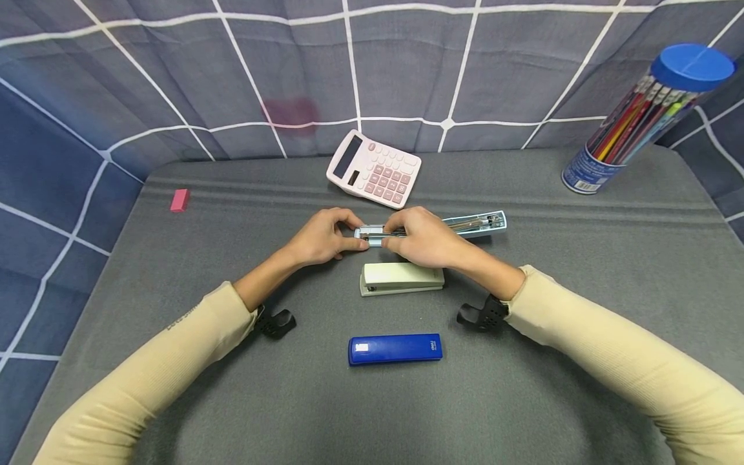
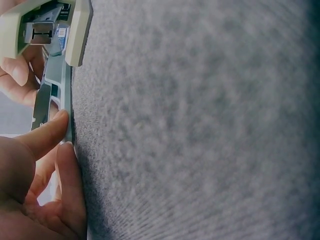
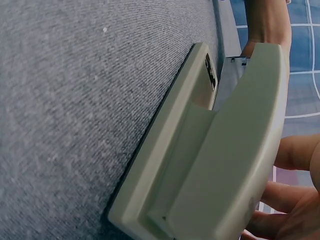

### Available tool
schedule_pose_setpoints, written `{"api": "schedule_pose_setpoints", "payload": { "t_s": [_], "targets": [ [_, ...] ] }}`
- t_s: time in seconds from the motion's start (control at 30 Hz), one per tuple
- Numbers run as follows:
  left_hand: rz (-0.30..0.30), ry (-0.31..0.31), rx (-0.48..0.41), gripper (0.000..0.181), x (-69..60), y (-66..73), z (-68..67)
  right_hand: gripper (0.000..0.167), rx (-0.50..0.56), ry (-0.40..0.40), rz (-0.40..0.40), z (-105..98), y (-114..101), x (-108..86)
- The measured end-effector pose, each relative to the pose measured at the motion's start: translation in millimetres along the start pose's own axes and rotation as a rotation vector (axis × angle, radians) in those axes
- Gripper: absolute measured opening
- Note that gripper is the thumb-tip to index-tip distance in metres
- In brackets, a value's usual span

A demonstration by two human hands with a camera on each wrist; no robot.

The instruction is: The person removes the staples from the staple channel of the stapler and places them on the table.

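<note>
A light blue stapler lies swung wide open on the table, its long arm stretching right and its metal inside showing. At its left end, my left hand pinches the edge between thumb and fingers; the left wrist view shows the thumb on the stapler's side. My right hand grips the stapler's middle with thumb and fingers and hides that part. Just in front stands a pale green stapler, closed, below the right hand. It blocks much of the right wrist view. Nearer still lies a dark blue stapler.
Behind the hands a pink calculator lies tilted near the curtain. A small pink-red block sits at the back left. The back right holds a tall blue-lidded tub of pencils. Grey cloth covers the table.
</note>
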State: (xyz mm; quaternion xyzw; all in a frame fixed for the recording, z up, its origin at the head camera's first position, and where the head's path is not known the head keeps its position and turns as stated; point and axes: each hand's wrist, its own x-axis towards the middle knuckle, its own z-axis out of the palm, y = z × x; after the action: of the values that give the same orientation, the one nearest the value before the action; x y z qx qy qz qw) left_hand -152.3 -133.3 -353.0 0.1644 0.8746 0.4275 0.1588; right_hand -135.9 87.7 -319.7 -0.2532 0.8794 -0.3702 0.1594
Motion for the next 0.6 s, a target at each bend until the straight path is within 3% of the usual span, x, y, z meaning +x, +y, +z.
{"api": "schedule_pose_setpoints", "payload": {
  "t_s": [0.3,0.5,0.6],
  "targets": [
    [0.005,-0.003,0.012,0.028,-0.2,0.2,-0.4,0.018,0.172,-0.034,0.065,-3.4,2.4,2.0],
    [-0.002,-0.003,0.010,0.027,-0.4,0.5,-0.8,0.020,0.229,-0.030,0.103,-3.7,0.8,2.5],
    [-0.004,-0.004,0.006,0.027,-0.5,0.7,-0.5,0.023,0.309,-0.017,0.151,-3.4,1.4,2.5]
  ]
}}
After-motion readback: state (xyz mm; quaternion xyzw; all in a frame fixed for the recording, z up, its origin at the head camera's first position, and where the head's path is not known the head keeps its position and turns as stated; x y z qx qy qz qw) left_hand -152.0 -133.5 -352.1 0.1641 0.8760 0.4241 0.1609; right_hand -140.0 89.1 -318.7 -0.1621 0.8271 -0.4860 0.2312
